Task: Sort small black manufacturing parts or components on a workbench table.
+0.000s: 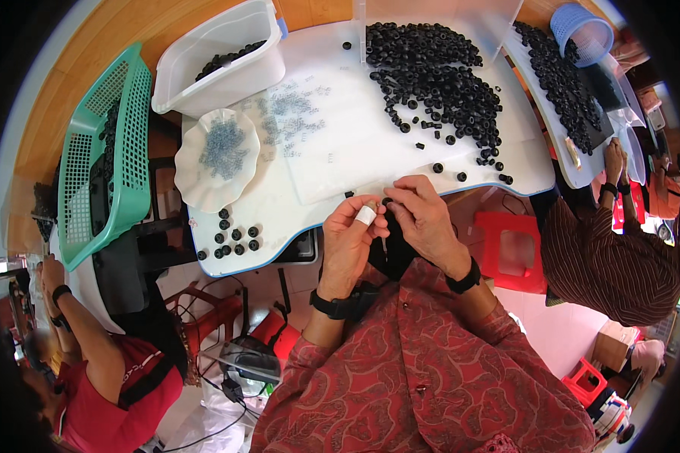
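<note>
Smooth black plastic parts [453,100] — glossy white dish [205,195] — red cloth shirt [431,362]

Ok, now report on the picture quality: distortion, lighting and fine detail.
Head view: strong fisheye bend, the green basket leaning and curving near the black rim; head view: bright light, the white table very pale; head view: the small dark piece at the right hand too tiny to make out.

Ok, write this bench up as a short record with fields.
Left hand: beside the right, white wrap on one digit
Right hand: pinching small black part
Table: white, blue-edged
Black parts: large pile far right; small group near left
Scalloped plate: small translucent pieces inside
White bin: black parts inside
Green basket: dark parts inside
Neighbours: person at left, person at right
</note>
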